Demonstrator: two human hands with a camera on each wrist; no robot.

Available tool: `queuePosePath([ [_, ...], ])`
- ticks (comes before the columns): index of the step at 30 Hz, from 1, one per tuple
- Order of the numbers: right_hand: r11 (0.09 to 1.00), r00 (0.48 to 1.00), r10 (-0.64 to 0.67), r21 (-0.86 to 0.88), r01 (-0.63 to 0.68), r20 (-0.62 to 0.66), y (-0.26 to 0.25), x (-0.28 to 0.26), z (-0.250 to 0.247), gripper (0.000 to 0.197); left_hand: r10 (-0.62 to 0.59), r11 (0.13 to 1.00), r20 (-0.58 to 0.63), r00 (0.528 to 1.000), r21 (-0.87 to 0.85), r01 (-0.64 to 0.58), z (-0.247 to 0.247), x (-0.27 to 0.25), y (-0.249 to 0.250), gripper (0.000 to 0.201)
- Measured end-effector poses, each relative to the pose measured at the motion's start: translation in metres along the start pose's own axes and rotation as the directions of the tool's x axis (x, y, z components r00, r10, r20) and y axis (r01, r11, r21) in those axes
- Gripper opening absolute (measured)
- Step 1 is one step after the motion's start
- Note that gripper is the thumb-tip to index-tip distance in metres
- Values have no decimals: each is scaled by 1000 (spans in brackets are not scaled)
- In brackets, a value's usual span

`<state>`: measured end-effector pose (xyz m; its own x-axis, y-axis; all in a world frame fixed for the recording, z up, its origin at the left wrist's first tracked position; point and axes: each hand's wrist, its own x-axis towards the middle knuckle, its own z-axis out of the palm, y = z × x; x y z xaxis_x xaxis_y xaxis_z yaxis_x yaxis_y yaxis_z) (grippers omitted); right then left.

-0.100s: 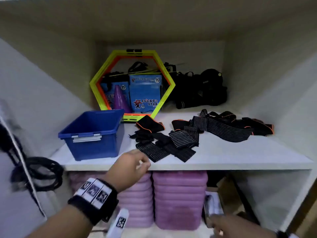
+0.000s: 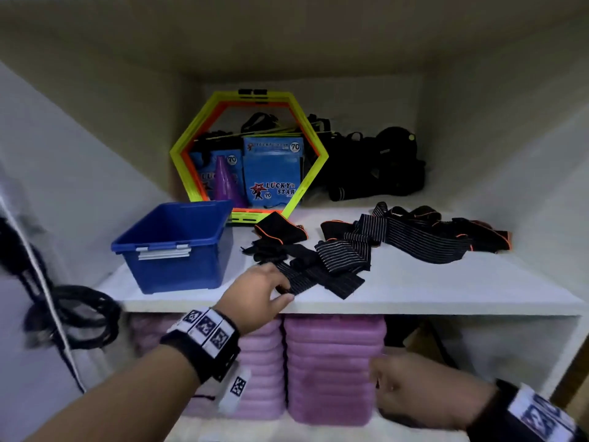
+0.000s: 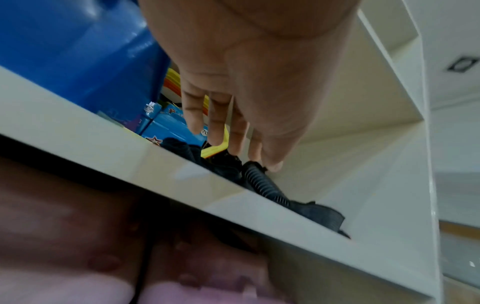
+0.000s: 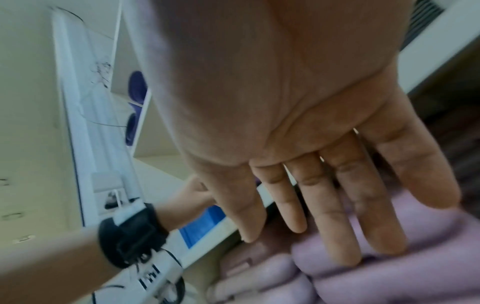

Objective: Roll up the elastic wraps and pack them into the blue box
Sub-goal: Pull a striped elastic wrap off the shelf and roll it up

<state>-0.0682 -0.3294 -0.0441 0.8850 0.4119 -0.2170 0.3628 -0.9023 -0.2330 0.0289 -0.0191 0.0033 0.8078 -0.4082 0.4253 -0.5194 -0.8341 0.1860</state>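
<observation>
Several black elastic wraps (image 2: 338, 256) with thin stripes and orange trim lie unrolled across the white shelf (image 2: 430, 291). The longest wrap (image 2: 424, 244) stretches off to the right. An empty blue box (image 2: 178, 253) stands at the shelf's left, also seen in the left wrist view (image 3: 78, 51). My left hand (image 2: 282, 290) is at the shelf's front edge and pinches the near end of a striped wrap (image 3: 262, 185) between thumb and fingers (image 3: 255, 156). My right hand (image 2: 381, 390) hangs below the shelf, fingers (image 4: 345, 216) straight and holding nothing.
Yellow-orange hexagon rings (image 2: 180, 161), blue packets (image 2: 274, 173) and a purple cone (image 2: 224, 183) stand behind the box. Black gear (image 2: 382, 167) fills the back right. Stacked pink mats (image 2: 334, 362) sit under the shelf. Black cables (image 2: 79, 314) hang at left.
My left hand has reached forward onto the shelf edge and taken the near wrap end. My right hand has risen a little into view.
</observation>
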Motion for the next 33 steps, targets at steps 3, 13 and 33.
queuePosePath([
  [3,994,995,-88,54,90,-44,-22,6,-58,32,9,994,147,989,102,-24,17,14,5,49],
  [13,992,958,-122,-1,126,-261,4,62,-110,19,-84,992,73,994,-87,90,5,28,6,9],
  [33,917,878,-367,-276,287,-308,33,98,-141,33,-255,967,-159,954,-31,254,-53,105,59,20],
])
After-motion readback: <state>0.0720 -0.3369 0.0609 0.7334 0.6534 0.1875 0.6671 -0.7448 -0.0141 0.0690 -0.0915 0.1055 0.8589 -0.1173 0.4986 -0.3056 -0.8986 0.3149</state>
